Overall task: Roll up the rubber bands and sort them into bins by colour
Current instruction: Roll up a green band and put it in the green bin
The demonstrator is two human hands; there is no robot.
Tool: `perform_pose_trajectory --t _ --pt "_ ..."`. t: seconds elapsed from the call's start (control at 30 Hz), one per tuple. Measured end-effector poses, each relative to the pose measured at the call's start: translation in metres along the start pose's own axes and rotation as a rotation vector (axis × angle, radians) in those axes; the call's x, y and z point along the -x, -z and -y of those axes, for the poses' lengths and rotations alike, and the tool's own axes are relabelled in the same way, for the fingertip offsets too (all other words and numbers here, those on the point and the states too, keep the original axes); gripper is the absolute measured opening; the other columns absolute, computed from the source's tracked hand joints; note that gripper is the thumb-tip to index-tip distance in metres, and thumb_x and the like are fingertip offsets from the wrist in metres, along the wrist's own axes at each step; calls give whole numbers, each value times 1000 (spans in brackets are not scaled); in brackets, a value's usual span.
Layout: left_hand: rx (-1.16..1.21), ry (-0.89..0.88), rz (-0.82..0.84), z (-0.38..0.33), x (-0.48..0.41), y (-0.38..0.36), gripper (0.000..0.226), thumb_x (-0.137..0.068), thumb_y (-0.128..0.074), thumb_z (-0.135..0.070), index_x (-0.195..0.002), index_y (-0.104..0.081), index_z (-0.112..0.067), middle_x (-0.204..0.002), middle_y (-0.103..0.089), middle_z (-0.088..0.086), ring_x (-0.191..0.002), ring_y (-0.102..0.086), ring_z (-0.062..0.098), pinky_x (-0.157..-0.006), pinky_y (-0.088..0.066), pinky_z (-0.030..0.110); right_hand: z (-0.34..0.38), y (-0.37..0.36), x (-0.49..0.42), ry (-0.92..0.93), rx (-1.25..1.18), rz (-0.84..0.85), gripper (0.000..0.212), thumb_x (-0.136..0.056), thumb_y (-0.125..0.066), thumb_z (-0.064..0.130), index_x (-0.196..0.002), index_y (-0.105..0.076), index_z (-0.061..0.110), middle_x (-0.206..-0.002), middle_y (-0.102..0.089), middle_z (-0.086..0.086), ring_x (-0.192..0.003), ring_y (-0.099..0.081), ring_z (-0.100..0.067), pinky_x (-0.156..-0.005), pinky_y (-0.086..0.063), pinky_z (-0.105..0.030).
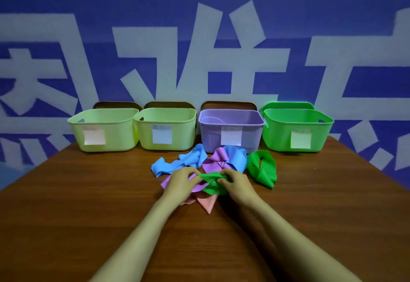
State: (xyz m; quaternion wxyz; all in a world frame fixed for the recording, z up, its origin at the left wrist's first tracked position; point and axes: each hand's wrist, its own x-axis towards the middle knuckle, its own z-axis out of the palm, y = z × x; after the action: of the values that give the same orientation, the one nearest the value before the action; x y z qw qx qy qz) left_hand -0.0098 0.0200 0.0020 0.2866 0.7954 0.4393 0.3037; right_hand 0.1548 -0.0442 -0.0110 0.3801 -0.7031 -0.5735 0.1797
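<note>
Pinching the green band (210, 180) at both ends, bunching it, using the left hand (180, 183) and right hand (234, 181). Holding it just over a purple band (198, 188) and pink band (207, 203) on the table (88, 193), with blue bands (175, 164) just beyond the grip and four bins (231, 124) farther beyond.

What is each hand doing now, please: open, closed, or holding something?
Left hand: closed, pinching one end of the nearer green band.
Right hand: closed, gripping its other end.
</note>
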Motion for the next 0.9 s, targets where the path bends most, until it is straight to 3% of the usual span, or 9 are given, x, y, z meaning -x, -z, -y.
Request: perform_pose_trajectory --t 0.07,0.23,0.33,0.4,0.5,0.63,0.73,0.8,0.9 --pt "-13 -26 -42 -10 4 7 13 -88 -61 -15 -78 -66 -9 -74 -62 6 -79 -54 22 -65 -31 28 13 7 2 12 -13 -17 20 -95 -55 15 -110 -65 7 -99 -65 -5 -86 -53 -13 -66 -33 -20" --pt "99 27 -58 -29 3 23 11 -93 -53 -15 -82 -55 -16 -90 -62 13 -90 -53 27 -65 -27 29 40 33 3 77 -98 -105 18 -90 -63 14 -107 -67 9 -84 -59 2 -76 -51 -11 -58 -37 -8" --pt "297 36 -64 -31 -1 35 13 -91 -57 -12 -78 -58 -16 -80 -58 1 -83 -49 17 -60 -32 23 40 49 0 112 -201 -182 7 -88 -66 11 -93 -69 16 -66 -53 9 -62 -47 -6 -58 -36 -13" --pt "351 54 -59 -31 -4 36 17 -90 -58 -11 -75 -59 -18 -79 -58 -2 -82 -49 14 -60 -34 17 35 54 -3 112 -297 -190 14 -90 -63 10 -82 -67 20 -69 -59 8 -69 -52 -8 -67 -41 -24" --pt "368 73 -41 -28 -9 25 8 -89 -62 -11 -82 -61 -17 -87 -61 -1 -86 -53 14 -67 -39 18 29 53 -8 98 -318 -187 20 -91 -61 11 -76 -64 23 -73 -62 4 -72 -53 -9 -68 -41 -26" --pt "342 98 -32 -24 -14 8 20 -85 -62 -2 -100 -58 -15 -104 -60 2 -98 -56 16 -74 -42 16 10 43 -15 11 -278 -148 18 -92 -61 16 -75 -64 18 -72 -57 -5 -70 -48 -13 -65 -35 -29" --pt "348 63 164 -28 -10 -6 45 -81 -52 9 -114 -55 -22 -115 -56 3 -90 -55 12 -69 -45 17 -13 34 -17 -73 -162 -36 17 -90 -62 11 -76 -65 19 -71 -59 -1 -67 -48 -11 -60 -37 -23" --pt "253 -9 263 -28 -7 -18 47 -79 -58 1 -116 -58 -28 -112 -61 3 -89 -57 14 -70 -46 21 -26 31 -16 -101 -94 -26 24 -88 -61 2 -73 -62 20 -72 -61 2 -64 -50 -6 -56 -36 -11" --pt "12 -168 256 -23 -10 -30 47 -75 -73 -13 -120 -63 -23 -117 -61 0 -102 -58 13 -86 -46 24 -37 30 -14 -114 -111 -30 27 -87 -59 0 -71 -61 22 -72 -62 4 -64 -53 -7 -55 -39 -12"
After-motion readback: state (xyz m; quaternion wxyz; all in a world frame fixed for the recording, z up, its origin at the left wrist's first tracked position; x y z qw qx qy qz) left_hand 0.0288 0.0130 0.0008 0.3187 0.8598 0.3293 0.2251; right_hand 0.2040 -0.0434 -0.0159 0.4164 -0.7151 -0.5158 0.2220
